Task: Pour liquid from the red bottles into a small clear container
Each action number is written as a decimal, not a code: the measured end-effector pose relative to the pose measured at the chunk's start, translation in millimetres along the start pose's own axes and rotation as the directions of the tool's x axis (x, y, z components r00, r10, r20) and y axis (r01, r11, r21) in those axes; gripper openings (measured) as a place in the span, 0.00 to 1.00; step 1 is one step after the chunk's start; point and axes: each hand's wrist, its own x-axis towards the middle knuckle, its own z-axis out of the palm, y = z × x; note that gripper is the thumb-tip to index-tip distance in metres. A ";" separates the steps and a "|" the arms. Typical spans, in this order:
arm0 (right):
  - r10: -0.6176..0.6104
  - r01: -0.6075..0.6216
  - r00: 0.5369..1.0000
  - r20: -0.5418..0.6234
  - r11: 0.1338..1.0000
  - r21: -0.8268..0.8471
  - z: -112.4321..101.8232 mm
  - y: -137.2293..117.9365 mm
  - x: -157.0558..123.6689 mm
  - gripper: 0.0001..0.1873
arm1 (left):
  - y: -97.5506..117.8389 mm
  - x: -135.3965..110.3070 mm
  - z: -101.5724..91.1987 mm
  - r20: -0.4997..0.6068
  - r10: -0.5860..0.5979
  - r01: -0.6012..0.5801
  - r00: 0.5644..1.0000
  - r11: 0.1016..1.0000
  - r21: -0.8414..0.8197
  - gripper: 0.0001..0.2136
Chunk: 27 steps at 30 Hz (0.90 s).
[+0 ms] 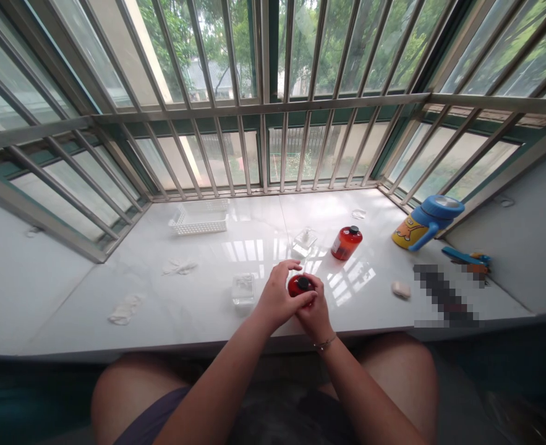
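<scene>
Right hand (315, 309) wrapped the nearer red bottle (293, 286) at the near side of the counter (175, 324); left hand (277, 295) curved around it, grip unclear. Probably stiff, slick, it seemed best held below its cap (303, 282).

Blue-and-yellow cup (422, 224), white basket (201, 227)

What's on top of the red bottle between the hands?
A black cap tops the red bottle. The left hand and right hand hide most of its lower body.
</scene>
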 end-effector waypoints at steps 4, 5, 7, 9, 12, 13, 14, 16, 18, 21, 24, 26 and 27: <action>0.017 -0.018 1.000 0.007 0.998 0.058 1.2 0.6 -0.4 0.35 | 3.7 -6.9 -10.5 0.133 0.179 -0.189 0.975 0.979 0.073 0.27; 0.011 -0.011 1.000 0.005 0.998 0.059 1.2 0.7 -0.3 0.34 | 4.7 -8.1 -12.5 0.152 0.220 -0.238 0.964 0.965 0.110 0.25; -0.001 0.001 1.000 0.002 0.999 0.043 1.0 0.8 0.1 0.33 | 6.7 -9.3 -14.9 0.175 0.276 -0.308 0.945 0.930 0.198 0.21; -0.008 0.008 1.000 0.000 1.000 0.030 0.6 0.6 0.5 0.33 | 8.1 -9.1 -15.5 0.172 0.312 -0.350 0.934 0.894 0.281 0.17; -0.007 0.007 1.000 -0.005 1.000 0.030 -0.1 -0.4 0.5 0.34 | 8.6 -8.5 -14.7 0.146 0.339 -0.369 0.929 0.851 0.373 0.14; -0.007 0.007 1.000 -0.007 1.000 0.030 -0.3 -0.9 0.5 0.35 | 8.3 -8.6 -14.3 0.138 0.343 -0.369 0.929 0.840 0.398 0.14; -0.005 0.005 1.000 -0.008 1.000 0.030 -0.3 -1.3 0.4 0.35 | 7.9 -9.0 -13.8 0.130 0.343 -0.365 0.930 0.831 0.421 0.14; 0.000 0.000 1.000 -0.003 1.000 0.029 -0.4 -2.0 0.4 0.34 | 7.0 -10.2 -12.5 0.115 0.341 -0.355 0.933 0.820 0.449 0.12; 0.000 0.000 1.000 0.001 1.000 0.026 -0.3 -2.3 0.5 0.33 | 6.4 -11.6 -10.9 0.112 0.343 -0.355 0.933 0.821 0.448 0.11; -0.007 0.007 1.000 0.001 1.000 0.023 -0.1 -2.6 0.9 0.32 | 5.7 -12.9 -8.4 0.126 0.363 -0.382 0.923 0.826 0.414 0.11; -0.008 0.008 1.000 -0.001 1.000 0.022 -0.1 -3.8 1.5 0.31 | 4.7 -12.4 -7.1 0.119 0.381 -0.397 0.917 0.833 0.386 0.11; -0.011 0.011 1.000 0.000 1.000 0.020 -0.4 -5.1 1.8 0.31 | 4.3 -11.5 -6.7 0.095 0.386 -0.392 0.917 0.839 0.377 0.10; -0.011 0.011 1.000 0.001 1.000 0.019 -0.6 -5.6 1.9 0.32 | 4.2 -10.9 -6.4 0.081 0.389 -0.390 0.918 0.841 0.375 0.09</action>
